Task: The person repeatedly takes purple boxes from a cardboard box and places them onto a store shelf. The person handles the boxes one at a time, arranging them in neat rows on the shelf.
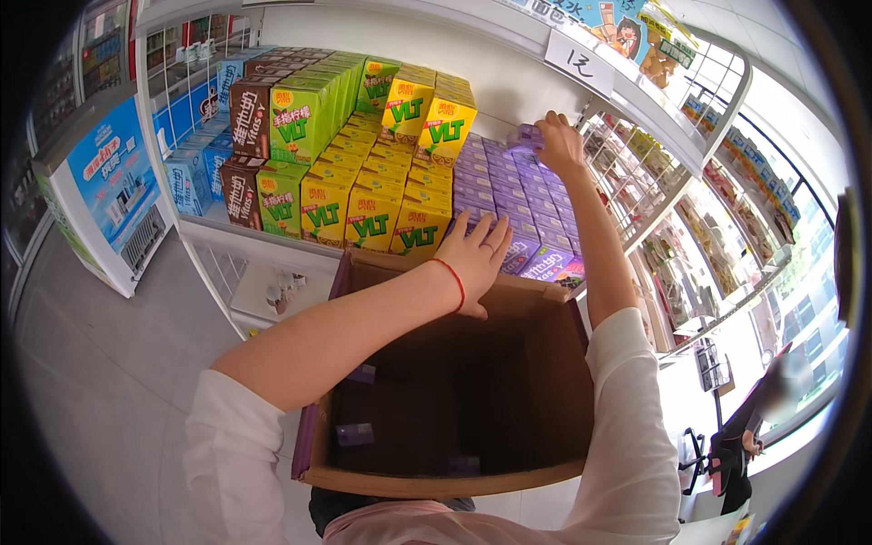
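Observation:
My right hand [561,142] grips a purple drink carton [525,138] at the back of the shelf, above rows of purple Vitasoy cartons [507,178]. Fingers spread, my left hand [475,262] rests against the front purple cartons, over the far edge of an open cardboard box [446,485]. A few purple cartons [355,434] lie inside the box, whose dark interior is partly hidden by my left arm. Left of the purple rows stand yellow VLT lemon tea cartons [373,212], with two taller stacks on top, then green VLT cartons [294,122] and brown Vitasoy cartons [242,189].
A wire side panel [630,163] bounds the shelf on the right, with racks of packaged goods beyond. Overhead runs an upper shelf edge with a handwritten price card [579,63]. A white-and-blue chest freezer [112,191] stands at the left. A person [739,443] is at the lower right.

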`<state>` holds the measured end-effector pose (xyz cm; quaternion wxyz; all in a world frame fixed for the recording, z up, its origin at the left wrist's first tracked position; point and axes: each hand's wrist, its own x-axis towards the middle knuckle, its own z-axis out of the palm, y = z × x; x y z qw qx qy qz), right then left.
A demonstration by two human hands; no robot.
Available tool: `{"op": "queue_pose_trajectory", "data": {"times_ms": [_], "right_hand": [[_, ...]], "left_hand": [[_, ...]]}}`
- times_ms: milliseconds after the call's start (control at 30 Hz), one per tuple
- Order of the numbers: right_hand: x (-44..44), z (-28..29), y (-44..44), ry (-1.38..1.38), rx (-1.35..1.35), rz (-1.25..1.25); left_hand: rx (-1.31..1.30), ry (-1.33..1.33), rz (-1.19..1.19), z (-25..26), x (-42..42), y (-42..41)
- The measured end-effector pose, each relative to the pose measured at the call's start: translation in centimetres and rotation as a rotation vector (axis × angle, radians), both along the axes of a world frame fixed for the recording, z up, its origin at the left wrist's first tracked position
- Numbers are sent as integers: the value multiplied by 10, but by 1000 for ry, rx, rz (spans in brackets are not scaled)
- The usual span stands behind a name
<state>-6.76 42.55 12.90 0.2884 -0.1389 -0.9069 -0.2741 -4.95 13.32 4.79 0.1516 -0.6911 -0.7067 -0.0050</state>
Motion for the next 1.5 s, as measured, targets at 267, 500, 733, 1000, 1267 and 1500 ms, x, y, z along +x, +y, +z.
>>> {"op": "queue_pose_trajectory", "data": {"times_ms": [267,500,733,1000,1267,1500], "right_hand": [[-23,8,8,5,-47,-316],[-24,4,23,179,129,-289],[-39,-47,5,-110,57,-22],[-60,-62,40,-294,-451,12],[26,11,-84,-81,-327,492],[163,36,-183,42,-333,707]], "left_hand": [[-38,29,21,1,-1,-1],[-76,120,90,8,14,6],[-2,127,127,-5,11,7],[-31,80,66,3,10,5],[76,18,17,-1,3,3],[267,-93,-232,31,34,-6]]}}
